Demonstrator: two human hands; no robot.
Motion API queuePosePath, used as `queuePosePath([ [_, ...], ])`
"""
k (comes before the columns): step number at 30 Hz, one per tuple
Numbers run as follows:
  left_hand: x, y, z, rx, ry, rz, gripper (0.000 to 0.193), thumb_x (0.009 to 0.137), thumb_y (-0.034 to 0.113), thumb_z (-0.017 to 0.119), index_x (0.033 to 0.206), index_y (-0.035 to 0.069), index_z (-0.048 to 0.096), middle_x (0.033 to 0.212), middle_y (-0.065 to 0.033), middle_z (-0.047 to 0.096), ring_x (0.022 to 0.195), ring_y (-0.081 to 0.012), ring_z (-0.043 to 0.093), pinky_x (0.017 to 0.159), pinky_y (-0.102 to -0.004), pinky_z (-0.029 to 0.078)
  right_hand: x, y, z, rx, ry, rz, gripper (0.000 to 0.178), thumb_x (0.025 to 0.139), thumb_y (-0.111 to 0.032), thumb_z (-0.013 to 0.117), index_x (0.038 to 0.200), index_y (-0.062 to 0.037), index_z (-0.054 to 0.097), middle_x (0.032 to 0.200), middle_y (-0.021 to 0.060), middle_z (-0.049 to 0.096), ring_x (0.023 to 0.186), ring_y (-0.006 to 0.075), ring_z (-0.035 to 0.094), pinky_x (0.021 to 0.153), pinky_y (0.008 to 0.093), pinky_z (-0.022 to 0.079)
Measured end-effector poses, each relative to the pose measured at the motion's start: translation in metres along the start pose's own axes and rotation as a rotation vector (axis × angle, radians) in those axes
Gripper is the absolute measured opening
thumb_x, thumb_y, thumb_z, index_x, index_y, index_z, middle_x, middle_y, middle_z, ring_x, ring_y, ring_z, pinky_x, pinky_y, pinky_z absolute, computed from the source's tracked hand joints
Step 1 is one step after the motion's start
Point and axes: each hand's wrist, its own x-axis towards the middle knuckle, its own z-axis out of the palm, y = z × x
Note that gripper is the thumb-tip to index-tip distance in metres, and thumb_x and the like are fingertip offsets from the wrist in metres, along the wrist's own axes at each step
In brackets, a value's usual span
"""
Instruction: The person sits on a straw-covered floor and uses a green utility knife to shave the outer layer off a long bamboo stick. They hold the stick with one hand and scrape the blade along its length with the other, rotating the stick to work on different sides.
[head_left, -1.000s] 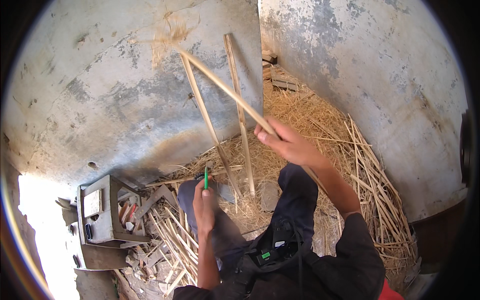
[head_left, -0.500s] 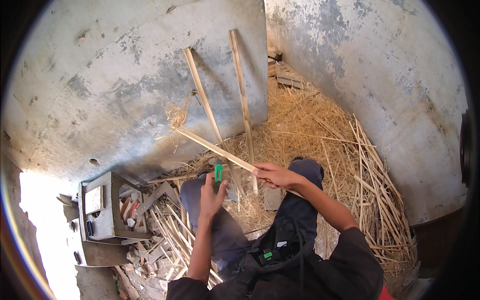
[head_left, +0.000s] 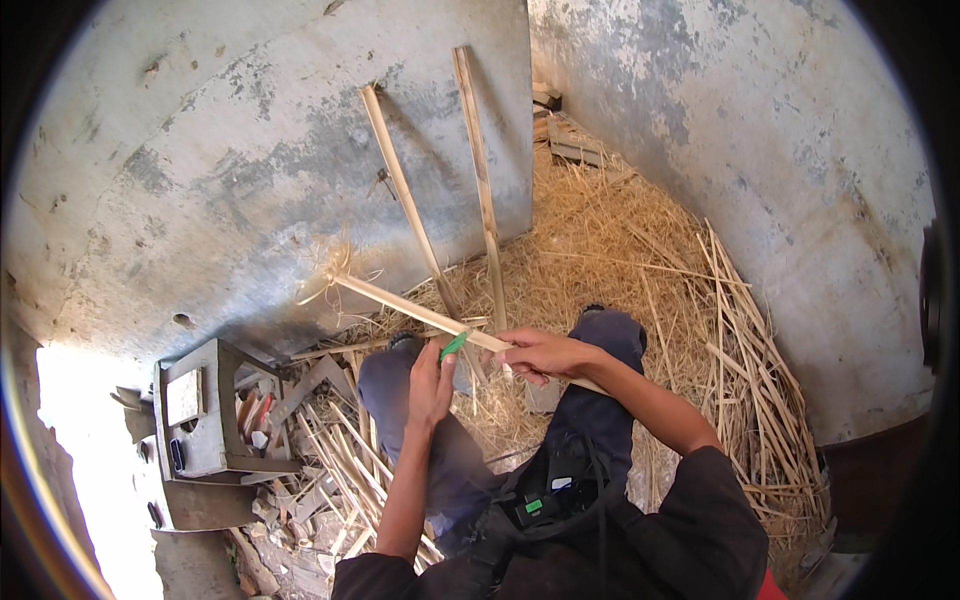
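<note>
A pale, flat wooden strip [head_left: 400, 303] slants across my lap, its far end pointing up and left. Curled shavings [head_left: 335, 268] fringe that far end. My right hand [head_left: 548, 355] is closed round the strip near its lower part, and the end beyond lies under my forearm. In my closed left hand [head_left: 428, 390] is a green utility knife [head_left: 453, 345], up against the strip just left of my right hand. Its blade cannot be made out.
Two long wooden strips [head_left: 400, 185] lean on the peeling wall ahead. Straw-like shavings [head_left: 600, 235] cover the floor. Piles of thin strips lie at right [head_left: 765, 390] and lower left [head_left: 350, 450]. A grey box-like stand [head_left: 215, 460] is at left.
My left hand has brought the green knife over to the strip and turned it from upright to slanted. The strip's far end has shifted a little left and down.
</note>
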Motion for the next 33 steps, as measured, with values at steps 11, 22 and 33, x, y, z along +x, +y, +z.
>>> queuePosePath([
  [11,0.015,0.018,-0.022,-0.044,-0.138,-0.118,0.027,0.11,0.024,0.066,0.123,0.001,0.06,0.082,-0.025,0.065,0.077,-0.0478,0.066,0.071,-0.0504,0.05,0.0,-0.018,-0.009,-0.115,-0.002,-0.07,0.038,0.114,-0.03,0.06,0.14,-0.0034,0.066,0.069,-0.0048,0.05,0.048,0.0044,0.045,0.047,0.0255,0.035],
  [22,0.047,-0.006,-0.038,0.105,-0.097,-0.025,0.03,0.115,0.029,0.056,0.125,0.0,0.055,0.079,-0.0274,0.065,0.079,-0.0529,0.066,0.069,-0.0555,0.048,0.031,-0.071,-0.012,-0.981,0.224,-0.309,0.034,0.103,-0.016,0.057,0.128,0.0058,0.062,0.085,0.0303,0.069,0.081,0.0491,0.07,0.076,0.0574,0.053],
  [33,0.037,-0.014,-0.023,0.127,-0.063,-0.025,0.034,0.114,0.029,0.056,0.127,-0.003,0.054,0.08,-0.0309,0.066,0.081,-0.0549,0.067,0.069,-0.0601,0.048,0.059,-0.025,-0.014,-0.982,0.317,-0.562,0.041,0.104,-0.016,0.056,0.144,-0.0052,0.061,0.091,0.0262,0.071,0.081,0.0464,0.071,0.073,0.0567,0.053],
])
